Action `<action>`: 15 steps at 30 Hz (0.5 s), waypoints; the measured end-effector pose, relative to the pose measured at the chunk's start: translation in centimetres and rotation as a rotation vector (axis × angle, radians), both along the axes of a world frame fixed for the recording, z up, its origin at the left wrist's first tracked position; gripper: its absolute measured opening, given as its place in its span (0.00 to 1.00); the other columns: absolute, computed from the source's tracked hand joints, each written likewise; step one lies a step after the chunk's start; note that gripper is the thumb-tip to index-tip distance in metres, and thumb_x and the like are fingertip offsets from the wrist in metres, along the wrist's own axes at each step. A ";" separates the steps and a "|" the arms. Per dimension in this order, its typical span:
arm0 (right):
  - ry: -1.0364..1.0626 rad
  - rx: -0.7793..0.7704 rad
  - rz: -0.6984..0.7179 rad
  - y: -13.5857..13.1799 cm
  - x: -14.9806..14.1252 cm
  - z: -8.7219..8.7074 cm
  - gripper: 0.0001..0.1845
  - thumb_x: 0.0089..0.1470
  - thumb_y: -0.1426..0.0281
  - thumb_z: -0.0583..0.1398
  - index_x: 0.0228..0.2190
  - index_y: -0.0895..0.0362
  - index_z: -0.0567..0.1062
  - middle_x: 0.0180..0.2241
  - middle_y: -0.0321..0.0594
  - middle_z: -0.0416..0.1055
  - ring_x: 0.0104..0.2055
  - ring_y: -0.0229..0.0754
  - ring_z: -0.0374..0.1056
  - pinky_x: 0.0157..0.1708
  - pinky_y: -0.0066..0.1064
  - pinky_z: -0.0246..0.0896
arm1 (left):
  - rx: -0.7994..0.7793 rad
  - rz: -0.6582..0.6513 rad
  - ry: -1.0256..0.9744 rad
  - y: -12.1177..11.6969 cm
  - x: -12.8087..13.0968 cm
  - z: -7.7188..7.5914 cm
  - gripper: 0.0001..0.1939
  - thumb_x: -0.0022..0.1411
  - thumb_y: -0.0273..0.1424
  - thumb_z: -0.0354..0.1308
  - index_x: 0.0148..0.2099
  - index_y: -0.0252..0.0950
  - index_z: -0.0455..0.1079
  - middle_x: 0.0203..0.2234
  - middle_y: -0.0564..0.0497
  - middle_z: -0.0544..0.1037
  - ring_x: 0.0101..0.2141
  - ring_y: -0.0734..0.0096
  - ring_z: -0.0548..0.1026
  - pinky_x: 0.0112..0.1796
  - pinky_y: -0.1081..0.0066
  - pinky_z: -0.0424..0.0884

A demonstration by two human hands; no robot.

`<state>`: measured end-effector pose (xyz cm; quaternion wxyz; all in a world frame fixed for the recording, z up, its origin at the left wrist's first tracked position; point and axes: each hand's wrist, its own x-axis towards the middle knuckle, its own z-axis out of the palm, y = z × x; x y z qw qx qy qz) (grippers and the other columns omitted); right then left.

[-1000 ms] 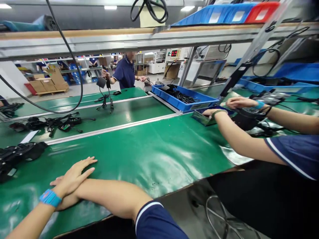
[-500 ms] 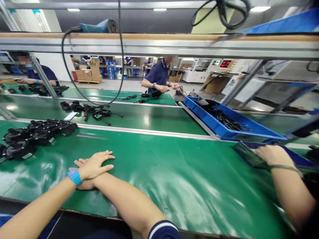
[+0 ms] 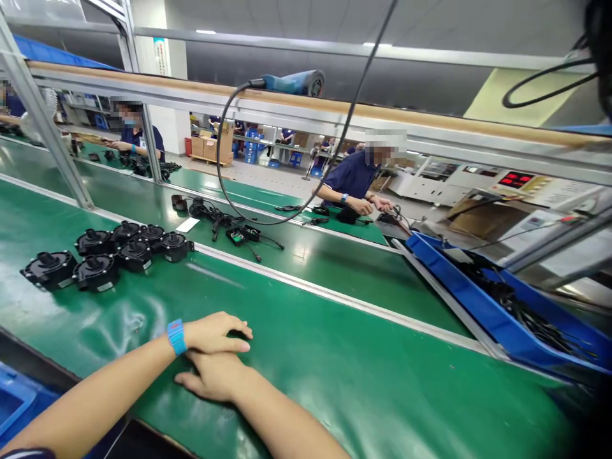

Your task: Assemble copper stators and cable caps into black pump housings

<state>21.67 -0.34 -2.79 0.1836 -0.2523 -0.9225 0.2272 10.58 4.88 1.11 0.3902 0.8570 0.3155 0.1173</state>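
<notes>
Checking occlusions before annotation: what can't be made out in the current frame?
- Right hand: head view; most fingers hidden under the left hand.
- White labels on round black housings: head view; too small to read.
- Red display: head view; digits blurred.
- Blue crate, lower left: head view; cut by left edge.

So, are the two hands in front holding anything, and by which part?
Nothing looks held: the left hand lies across the right hand, both over the green work surface.

Grey floor [image 3: 258, 180] — white pillar [image 3: 174, 121], stacked cardboard boxes [image 3: 204, 148] beside it.
</notes>
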 end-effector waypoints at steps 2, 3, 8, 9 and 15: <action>0.209 0.048 -0.073 -0.1 0.3 -0.2 0.14 0.57 0.64 0.59 0.39 0.56 0.82 0.32 0.40 0.80 0.31 0.43 0.75 0.33 0.32 0.71 | -0.012 0.029 -0.062 1.3 -0.9 -0.4 0.24 0.74 0.47 0.49 0.56 0.38 0.77 0.52 0.47 0.82 0.53 0.60 0.80 0.55 0.66 0.74; 0.345 0.067 -0.142 -0.1 0.6 -0.1 0.11 0.54 0.64 0.58 0.34 0.53 0.81 0.25 0.36 0.78 0.24 0.42 0.72 0.28 0.31 0.69 | -0.006 0.050 -0.087 1.8 -1.1 -0.8 0.25 0.75 0.45 0.46 0.57 0.35 0.76 0.50 0.45 0.83 0.51 0.61 0.81 0.53 0.67 0.75; 0.538 0.030 -0.544 4.5 2.4 3.5 0.16 0.64 0.62 0.51 0.29 0.51 0.75 0.25 0.34 0.76 0.26 0.42 0.73 0.27 0.32 0.69 | 0.071 -0.019 -0.139 1.7 -0.5 -3.0 0.27 0.65 0.47 0.61 0.60 0.38 0.74 0.58 0.43 0.78 0.59 0.50 0.73 0.63 0.56 0.67; 0.393 0.019 -0.593 6.9 2.7 4.5 0.19 0.66 0.61 0.49 0.29 0.52 0.75 0.27 0.34 0.77 0.29 0.41 0.74 0.31 0.31 0.71 | 0.106 -0.058 -0.125 1.4 -0.4 -3.2 0.31 0.63 0.49 0.63 0.63 0.40 0.71 0.62 0.44 0.74 0.63 0.46 0.69 0.67 0.50 0.61; -0.037 0.084 -0.742 27.0 1.8 8.4 0.11 0.69 0.65 0.58 0.42 0.58 0.78 0.45 0.42 0.78 0.50 0.45 0.73 0.56 0.45 0.67 | 0.323 -0.160 -0.010 0.5 -0.3 -4.9 0.37 0.71 0.56 0.50 0.74 0.46 0.52 0.73 0.45 0.56 0.72 0.41 0.51 0.68 0.33 0.47</action>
